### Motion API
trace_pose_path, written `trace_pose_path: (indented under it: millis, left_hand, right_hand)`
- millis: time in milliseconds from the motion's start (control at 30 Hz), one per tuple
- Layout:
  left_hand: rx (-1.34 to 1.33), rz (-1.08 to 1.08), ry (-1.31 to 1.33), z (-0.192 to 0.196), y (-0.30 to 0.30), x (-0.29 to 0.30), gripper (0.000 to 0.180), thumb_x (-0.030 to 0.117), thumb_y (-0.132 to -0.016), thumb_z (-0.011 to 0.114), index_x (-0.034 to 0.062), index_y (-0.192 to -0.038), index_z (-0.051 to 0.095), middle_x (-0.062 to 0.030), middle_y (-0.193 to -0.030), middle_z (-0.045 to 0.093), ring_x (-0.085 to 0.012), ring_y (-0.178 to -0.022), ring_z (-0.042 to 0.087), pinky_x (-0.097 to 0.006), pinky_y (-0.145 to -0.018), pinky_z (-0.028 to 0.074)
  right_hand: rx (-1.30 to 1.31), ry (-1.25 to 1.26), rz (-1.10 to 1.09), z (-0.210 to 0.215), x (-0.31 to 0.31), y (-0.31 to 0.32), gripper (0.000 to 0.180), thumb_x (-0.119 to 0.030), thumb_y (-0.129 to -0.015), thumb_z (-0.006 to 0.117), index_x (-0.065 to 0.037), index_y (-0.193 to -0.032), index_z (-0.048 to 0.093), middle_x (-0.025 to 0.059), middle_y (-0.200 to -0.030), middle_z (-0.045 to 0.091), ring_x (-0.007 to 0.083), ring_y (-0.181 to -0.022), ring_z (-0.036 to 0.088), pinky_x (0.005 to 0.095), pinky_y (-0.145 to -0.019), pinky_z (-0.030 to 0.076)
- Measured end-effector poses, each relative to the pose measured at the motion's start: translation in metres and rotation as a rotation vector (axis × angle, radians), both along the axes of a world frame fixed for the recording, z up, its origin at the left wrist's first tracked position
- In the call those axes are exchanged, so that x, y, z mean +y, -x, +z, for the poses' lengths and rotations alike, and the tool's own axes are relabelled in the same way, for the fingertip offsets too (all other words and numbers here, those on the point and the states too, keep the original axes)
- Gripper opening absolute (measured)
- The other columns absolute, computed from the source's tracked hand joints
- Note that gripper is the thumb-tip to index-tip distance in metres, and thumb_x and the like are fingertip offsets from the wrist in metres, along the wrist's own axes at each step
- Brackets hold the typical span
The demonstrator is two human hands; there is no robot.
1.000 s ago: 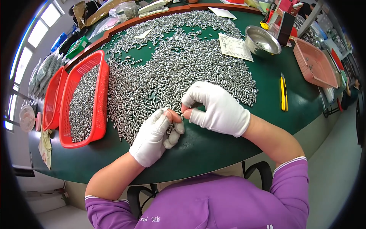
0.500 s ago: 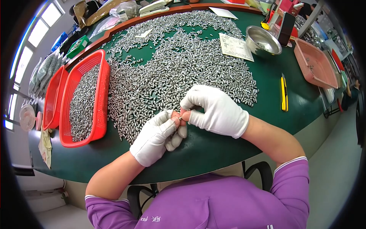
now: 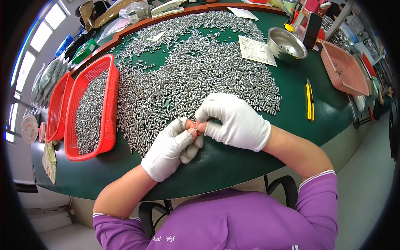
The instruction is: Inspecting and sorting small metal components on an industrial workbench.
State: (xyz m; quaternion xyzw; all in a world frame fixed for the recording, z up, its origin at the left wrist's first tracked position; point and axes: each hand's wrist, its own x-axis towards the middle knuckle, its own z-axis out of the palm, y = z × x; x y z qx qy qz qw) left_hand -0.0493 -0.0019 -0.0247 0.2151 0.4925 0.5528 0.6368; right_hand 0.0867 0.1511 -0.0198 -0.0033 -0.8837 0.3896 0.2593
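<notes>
My left hand (image 3: 167, 146) and my right hand (image 3: 233, 121) meet at the near edge of a wide heap of small silvery metal parts (image 3: 196, 79). Both wear white gloves that leave the thumb and index tips bare. Thumb and index of each hand are pinched together, tip to tip, on one tiny metal part (image 3: 197, 129), mostly hidden by the fingers. The remaining fingers of my left hand are curled beneath. To the left, a red plastic basket (image 3: 112, 104) holds many more of these parts.
A second red basket (image 3: 56, 112) stands farther left. At right lie a yellow utility knife (image 3: 310, 100), a steel bowl (image 3: 287, 41), a paper slip (image 3: 257, 52) and a pink basket (image 3: 346, 79). A wooden rim (image 3: 121, 36) borders the green table (image 3: 233, 166) at the back.
Both hands stay in nearly the same place, still pinching. The fingertips have shifted slightly, and less of the tiny metal part shows now.
</notes>
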Motion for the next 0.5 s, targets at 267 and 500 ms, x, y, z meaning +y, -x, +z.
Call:
trace_pose_path:
  millis: [267, 500]
  left_hand:
    - [0.034, -0.048, 0.022, 0.0044, 0.0011, -0.0004, 0.020, 0.032, -0.097, 0.055, 0.0119, -0.100, 0.052, 0.0016, -0.083, 0.057, -0.0029, -0.061, 0.046, -0.017, -0.052, 0.034]
    - [0.017, -0.045, 0.050, 0.0052, 0.0013, 0.0012, 0.022, 0.032, -0.096, 0.057, 0.0126, -0.105, 0.053, 0.0015, -0.082, 0.056, -0.0041, -0.059, 0.044, -0.016, -0.050, 0.031]
  right_hand:
    - [0.027, 0.041, 0.017, -0.0031, 0.0013, 0.0006, 0.012, -0.005, -0.075, 0.072, -0.005, -0.084, 0.063, 0.0087, -0.080, 0.061, 0.0260, -0.076, 0.060, 0.0347, -0.070, 0.049]
    - [0.010, 0.080, 0.092, -0.0012, 0.0052, 0.0005, 0.017, -0.005, -0.074, 0.074, -0.006, -0.089, 0.067, 0.0078, -0.084, 0.064, 0.0250, -0.079, 0.062, 0.0337, -0.072, 0.050]
